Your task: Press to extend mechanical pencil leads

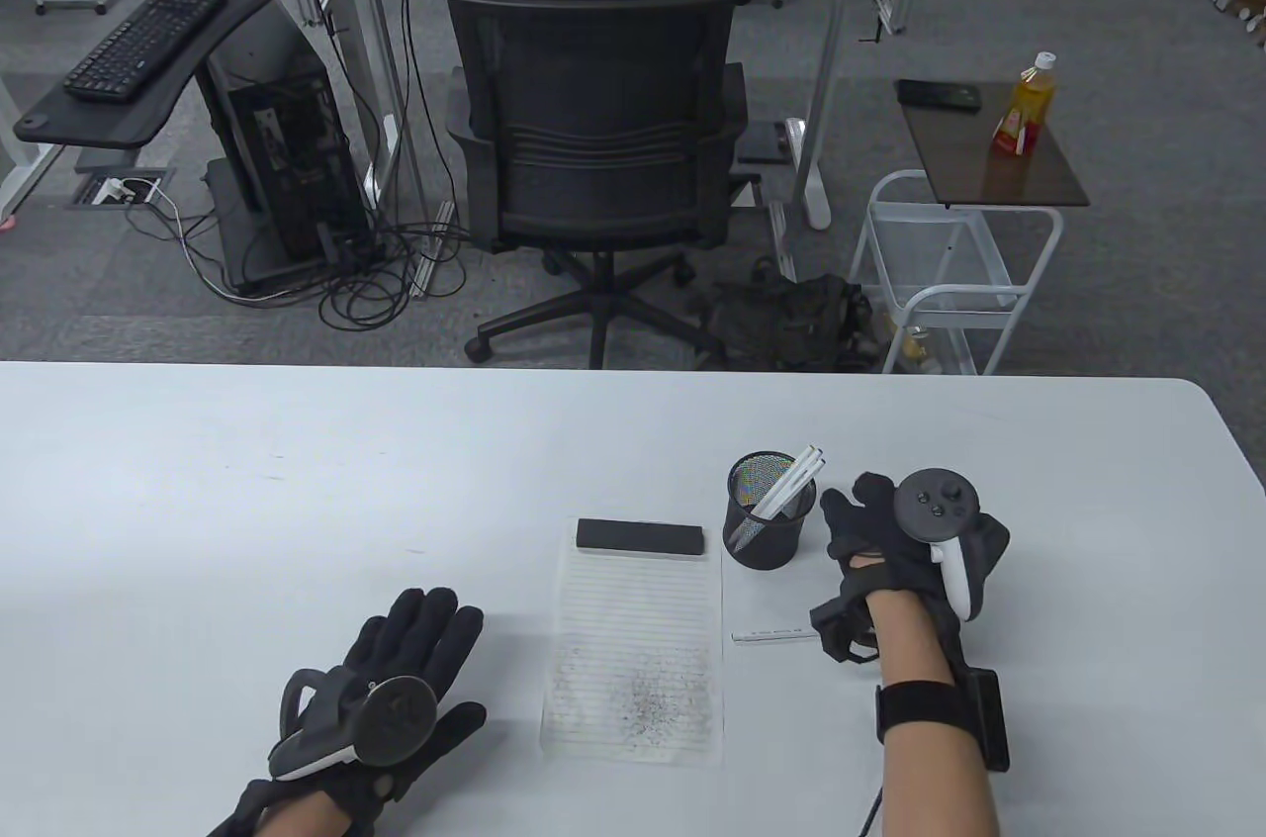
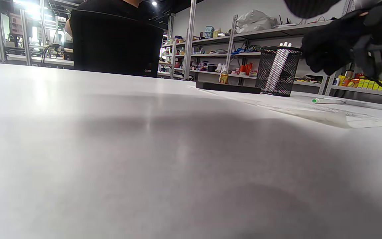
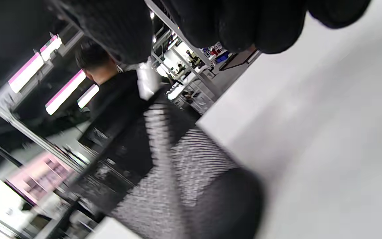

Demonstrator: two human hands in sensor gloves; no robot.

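A black mesh pen cup (image 1: 769,520) stands right of the paper and holds white mechanical pencils (image 1: 791,483). One more white pencil (image 1: 776,636) lies flat on the table in front of the cup, by my right wrist. My right hand (image 1: 857,520) hovers just right of the cup with its fingers loosely spread and holds nothing. My left hand (image 1: 420,629) rests flat and empty on the table, left of the paper. The left wrist view shows the cup (image 2: 277,71), the lying pencil (image 2: 328,101) and my right hand (image 2: 337,49). The right wrist view is blurred, with the cup (image 3: 181,172) close below my fingers (image 3: 244,23).
A lined sheet of paper (image 1: 633,649) with grey pencil marks lies mid-table. A black rectangular bar (image 1: 640,537) sits on its top edge. The table's far edge (image 1: 593,367) faces an office chair (image 1: 593,154).
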